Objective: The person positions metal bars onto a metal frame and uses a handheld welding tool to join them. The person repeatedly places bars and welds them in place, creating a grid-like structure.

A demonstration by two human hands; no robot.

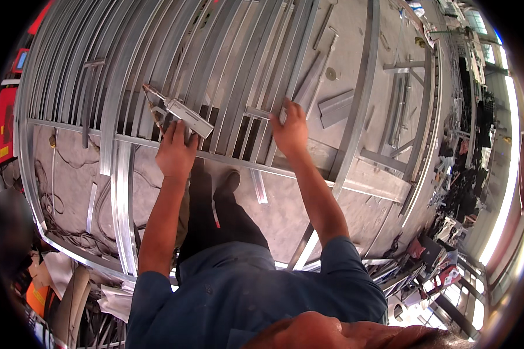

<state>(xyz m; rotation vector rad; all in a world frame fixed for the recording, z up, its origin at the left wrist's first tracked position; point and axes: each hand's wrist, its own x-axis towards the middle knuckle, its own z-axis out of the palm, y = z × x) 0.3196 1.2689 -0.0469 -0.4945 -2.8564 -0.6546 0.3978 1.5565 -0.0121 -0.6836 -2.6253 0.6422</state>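
Note:
A handheld welding gun (187,115) with a silver body and copper-coloured tip lies slantwise across long metal bars. Right beside its lower edge is my left hand (176,152), fingers stretched over the bars and slightly apart. My right hand (291,132) grips a long metal bar (297,52), thumb on one side and forefinger on the other. Against that thumb sits the end of a short metal crosspiece (258,112), which spans the gap between bars. The undersides of both hands are hidden.
Many parallel bars fill the frame's left half. A front rail (233,159) runs before my legs. Inside the frame at right lie a flat metal piece (336,109) and a small disc (330,73). Cables (55,200) trail on the floor at left; a red machine (6,125) stands beyond.

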